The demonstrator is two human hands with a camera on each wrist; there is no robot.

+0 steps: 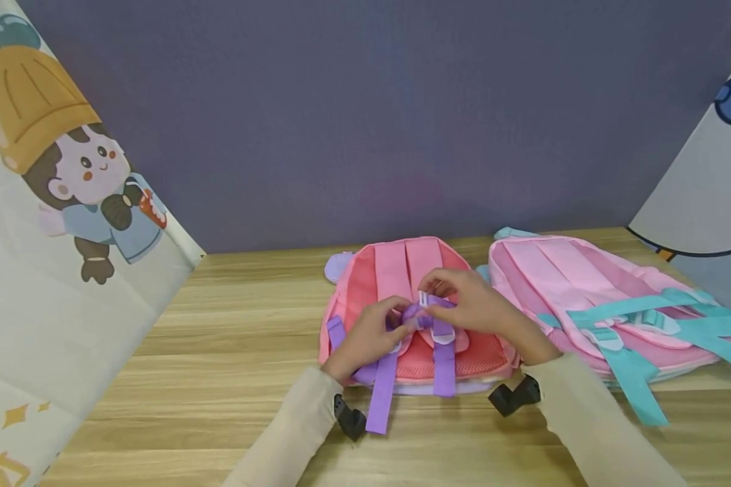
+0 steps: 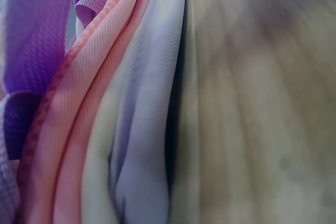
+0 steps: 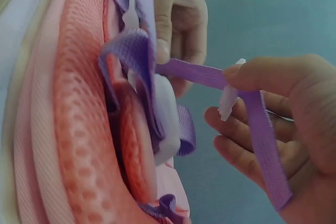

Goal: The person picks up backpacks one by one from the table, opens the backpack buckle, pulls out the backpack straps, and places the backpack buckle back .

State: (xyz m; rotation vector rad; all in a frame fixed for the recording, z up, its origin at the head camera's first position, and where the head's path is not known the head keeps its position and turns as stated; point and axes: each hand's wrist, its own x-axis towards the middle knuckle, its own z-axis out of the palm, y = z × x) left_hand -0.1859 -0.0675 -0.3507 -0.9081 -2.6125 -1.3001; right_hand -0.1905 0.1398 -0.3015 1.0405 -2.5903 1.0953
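Note:
A coral-pink backpack (image 1: 414, 369) lies with its shoulder straps facing up. Above its lower part, both hands work at purple webbing. The right hand (image 1: 478, 308) pinches a white plastic strap buckle (image 3: 229, 98) between thumb and fingers, and a loose strap tail (image 3: 265, 156) hangs across its palm. A short purple strap (image 3: 197, 73) runs from that buckle to the left hand (image 1: 368, 335), whose thumb and fingers grip it. A white adjuster (image 1: 443, 336) sits on the right shoulder strap. The left wrist view shows only purple webbing (image 2: 37, 30) and the bag's side (image 2: 100, 108), no fingers.
To the right lies a light-pink backpack (image 1: 551, 270) with teal straps (image 1: 633, 379) spread over it. A lilac flap (image 1: 338, 266) sticks out behind the coral bag. Both bags rest on a wooden table (image 1: 219, 352) before a dark wall (image 1: 365, 122).

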